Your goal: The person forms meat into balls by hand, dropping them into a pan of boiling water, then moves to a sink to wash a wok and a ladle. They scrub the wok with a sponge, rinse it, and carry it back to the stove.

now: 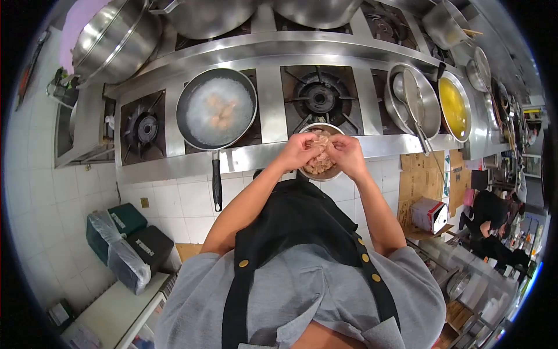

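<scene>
A metal bowl [332, 126] sits at the front edge of the stove, close against my apron, filled with pale pinkish raw meat pieces [318, 167]. Over it, my left hand [298, 151] and my right hand [347, 156] meet from either side. The fingers of both are closed in a pinch on a piece of meat [319, 141] between them. To the left, a dark frying pan [251, 93] holds whitish, cloudy liquid with several meat pieces [221, 110] grouped in its middle. The pan's black handle [217, 186] points toward me.
A bare burner [320, 99] lies just beyond the bowl, another burner [142, 126] at far left. On the right stand a steel bowl [430, 107] with ladles and a dish of yellow liquid [454, 107]. Large pots [119, 38] line the back. A person [494, 215] is at far right.
</scene>
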Available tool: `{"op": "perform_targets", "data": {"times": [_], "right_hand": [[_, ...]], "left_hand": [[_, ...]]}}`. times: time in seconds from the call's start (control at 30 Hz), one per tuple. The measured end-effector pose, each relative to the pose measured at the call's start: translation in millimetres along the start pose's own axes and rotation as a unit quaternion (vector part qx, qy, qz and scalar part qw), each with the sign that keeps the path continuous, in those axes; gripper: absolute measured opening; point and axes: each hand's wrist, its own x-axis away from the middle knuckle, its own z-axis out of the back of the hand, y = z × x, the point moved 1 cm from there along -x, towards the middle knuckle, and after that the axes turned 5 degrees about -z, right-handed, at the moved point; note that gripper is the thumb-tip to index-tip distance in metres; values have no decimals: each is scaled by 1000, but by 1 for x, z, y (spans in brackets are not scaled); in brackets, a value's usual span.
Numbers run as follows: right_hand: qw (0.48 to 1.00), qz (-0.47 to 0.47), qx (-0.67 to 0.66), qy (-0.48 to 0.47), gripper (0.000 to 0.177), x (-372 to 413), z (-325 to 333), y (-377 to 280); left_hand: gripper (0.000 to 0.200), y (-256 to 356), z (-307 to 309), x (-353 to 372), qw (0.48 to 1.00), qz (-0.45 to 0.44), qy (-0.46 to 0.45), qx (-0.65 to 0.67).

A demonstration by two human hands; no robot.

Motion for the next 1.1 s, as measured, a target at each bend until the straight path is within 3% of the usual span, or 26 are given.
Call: {"op": "perform_targets", "data": {"times": [0.07, 0.1, 0.13, 0.17, 0.23, 0.27, 0.3, 0.33, 0.4, 0.57, 0.63, 0.67, 0.73, 0.77, 0.83, 0.97, 1.03, 1.1], "right_hand": [[990, 86, 108, -38, 15, 1, 6, 0], [979, 16, 199, -50, 18, 12, 6, -26], [991, -15, 104, -88, 22, 3, 6, 3], [974, 81, 210, -32, 28, -3, 8, 18], [951, 97, 294, -24, 28, -1, 12, 3], [946, 140, 292, 3, 23, -4, 14, 11], [945, 126, 302, -4, 19, 0, 16, 8], [949, 146, 279, 20, 17, -2, 15, 19], [954, 134, 267, 12, 14, 7, 17, 11], [962, 150, 226, 42, 15, 11, 14, 16], [957, 64, 279, 38, 18, 13, 13, 11], [958, 63, 278, 39, 18, 17, 11, 8], [924, 154, 324, 134, 21, 25, 7, 4], [924, 154, 323, 132, 21, 27, 5, 5], [881, 188, 410, 144, 21, 29, -3, 8], [888, 139, 418, 135, 21, 19, -11, 14], [949, 64, 231, 203, 20, 12, -16, 16], [953, 65, 249, 159, 18, 11, -15, 12]], "left_hand": [[15, -7, 9, -12, 954, -102, -38, -278], [16, 2, 3, -10, 947, -107, -53, -299], [17, 4, -3, -11, 948, -151, -59, -274], [19, 11, -14, -9, 958, -123, -41, -257], [20, 22, -27, -8, 949, -104, -48, -293], [21, 6, -18, -15, 929, -99, -59, -352], [20, 16, -27, -14, 908, -109, -59, -399], [19, 25, -34, -15, 887, -176, -72, -421], [14, 36, -40, -17, 868, -182, -95, -452], [11, 49, -43, -26, 865, -185, -154, -440], [11, 49, -42, -32, 869, -183, -160, -430], [11, 47, -44, -32, 869, -183, -162, -430], [13, 40, -49, -35, 875, -205, -72, -432], [13, 31, -47, -37, 875, -204, -70, -433], [10, 6, -39, -37, 841, -237, 47, -485], [8, -8, -42, -30, 872, -202, 127, -429], [9, -11, -38, -29, 872, -197, 130, -429], [10, -21, -31, -32, 872, -194, 132, -429]]}}
